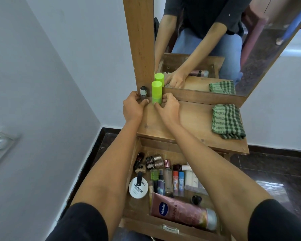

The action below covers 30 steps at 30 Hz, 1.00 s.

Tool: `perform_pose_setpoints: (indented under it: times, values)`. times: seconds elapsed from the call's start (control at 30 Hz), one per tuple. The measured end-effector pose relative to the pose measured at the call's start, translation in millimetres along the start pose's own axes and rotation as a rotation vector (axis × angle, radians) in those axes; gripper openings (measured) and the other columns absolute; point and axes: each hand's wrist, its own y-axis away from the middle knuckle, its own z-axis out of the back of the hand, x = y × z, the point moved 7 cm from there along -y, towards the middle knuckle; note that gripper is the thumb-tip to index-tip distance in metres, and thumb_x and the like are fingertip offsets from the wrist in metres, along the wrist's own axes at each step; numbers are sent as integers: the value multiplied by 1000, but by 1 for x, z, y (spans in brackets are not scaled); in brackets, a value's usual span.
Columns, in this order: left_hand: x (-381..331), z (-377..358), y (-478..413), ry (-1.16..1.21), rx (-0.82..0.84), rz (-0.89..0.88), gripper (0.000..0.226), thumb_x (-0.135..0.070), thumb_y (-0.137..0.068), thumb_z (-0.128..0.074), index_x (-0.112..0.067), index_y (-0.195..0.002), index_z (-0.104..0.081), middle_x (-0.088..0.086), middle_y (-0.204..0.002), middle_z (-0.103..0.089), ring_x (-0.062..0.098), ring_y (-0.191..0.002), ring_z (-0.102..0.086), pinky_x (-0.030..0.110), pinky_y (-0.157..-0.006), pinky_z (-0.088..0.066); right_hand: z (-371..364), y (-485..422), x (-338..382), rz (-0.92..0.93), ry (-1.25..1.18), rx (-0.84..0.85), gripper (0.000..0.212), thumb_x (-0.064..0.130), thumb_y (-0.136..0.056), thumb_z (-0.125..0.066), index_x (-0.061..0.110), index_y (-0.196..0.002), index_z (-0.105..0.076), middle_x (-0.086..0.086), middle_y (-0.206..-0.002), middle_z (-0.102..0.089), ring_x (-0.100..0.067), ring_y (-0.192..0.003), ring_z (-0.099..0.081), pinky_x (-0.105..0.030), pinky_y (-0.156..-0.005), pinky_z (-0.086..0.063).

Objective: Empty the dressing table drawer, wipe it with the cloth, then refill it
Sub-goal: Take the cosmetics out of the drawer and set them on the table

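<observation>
The person stands at the dressing table and reaches both arms to the back left corner of the table top [189, 122], right by the mirror [207, 49]. The left hand [133, 106] curls its fingers round the bottom of a small bottle [143, 91] with a black cap. The bottle stands up straight, and its top pokes out above the fingers. The right hand [168, 108] pinches the bottom of a tall green bottle [156, 91]. This one stands up straight too, just beside the small bottle, with most of it showing above the hand. Both bottles sit on the table top between the two hands. A folded green checked cloth [228, 120] lies on the right side of the table top, well apart from the hands. Below the arms, the drawer [146, 225] is pulled open. It holds many little bottles, a round white tub [138, 187] and a big pink tube [181, 212] lying near the front.
</observation>
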Motion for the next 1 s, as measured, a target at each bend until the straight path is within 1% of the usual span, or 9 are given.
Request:
perform_pose_setpoints:
  times: [0.2, 0.37, 0.47, 0.57, 0.67, 0.77, 0.87, 0.93, 1.0]
  values:
    - [11, 15, 14, 1, 7, 33, 47, -31, -84, -72, -13, -124, -56, 7, -122, -63, 22, -113, -58, 24, -83, -40, 12, 12, 3, -5, -64, -5, 40, 11, -75, -75, 1, -109, -56, -14, -104, -60, -26, -97, -56, -37, -87, -47]
    - [14, 39, 48, 27, -44, 5, 45, -29, -88, -67, -11, -127, -53, 5, -128, -60, 20, -119, -55, 24, -90, -39, 29, 48, 5, 61, -146, 4, 32, 12, -78, -70, 6, -107, -58, -5, -104, -55, -13, -85, -52, -19, -71, -44]
    - [15, 55, 81, 79, -99, -24, 41, -27, -90, -65, -9, -125, -54, 5, -127, -59, 19, -118, -53, 26, -95, -41, 45, 86, 6, 148, -186, -25, 20, 9, -81, -65, 9, -101, -61, -2, -95, -56, -11, -77, -51, -14, -66, -43]
    - [19, 62, 115, 81, -103, -42, 37, -27, -90, -64, -8, -121, -54, 4, -118, -61, 19, -110, -55, 25, -87, -43, 47, 126, 0, 240, -143, 85, 12, 6, -85, -60, 9, -97, -62, -4, -91, -58, -7, -74, -51, -12, -66, -43]
    - [28, 60, 144, 2, 1, -59, 31, -25, -89, -64, -9, -115, -57, 4, -111, -64, 21, -103, -59, 29, -86, -46, 35, 157, -18, 212, 2, 323, 13, 7, -87, -60, 11, -99, -61, 1, -94, -58, 2, -76, -50, -6, -71, -41]
    - [45, 54, 168, -145, 147, -33, 31, -25, -89, -65, -12, -116, -58, 5, -109, -65, 22, -102, -59, 39, -84, -51, 21, 177, -42, 119, 188, 474, 21, 8, -90, -58, 8, -110, -59, -2, -106, -59, -7, -91, -54, -16, -85, -44]
    - [55, 52, 187, -242, 227, -43, 31, -23, -89, -66, -13, -117, -58, 4, -109, -64, 19, -105, -58, 34, -83, -51, 16, 185, -52, 58, 282, 484, 27, 5, -92, -53, 4, -118, -57, -10, -118, -61, -20, -110, -54, -26, -99, -41]
    - [56, 51, 194, -271, 248, -74, 31, -20, -89, -66, -13, -118, -59, 5, -109, -63, 21, -110, -55, 37, -87, -51, 11, 185, -51, 70, 349, 491, 31, 1, -92, -49, 2, -121, -55, -13, -122, -60, -25, -119, -51, -36, -111, -34]
    - [56, 52, 197, -290, 246, -94, 32, -18, -88, -66, -14, -119, -59, 6, -111, -62, 20, -114, -51, 35, -90, -49, 3, 183, -47, 108, 419, 526, 37, -2, -92, -45, 2, -127, -52, -15, -126, -58, -28, -124, -46, -40, -113, -29]
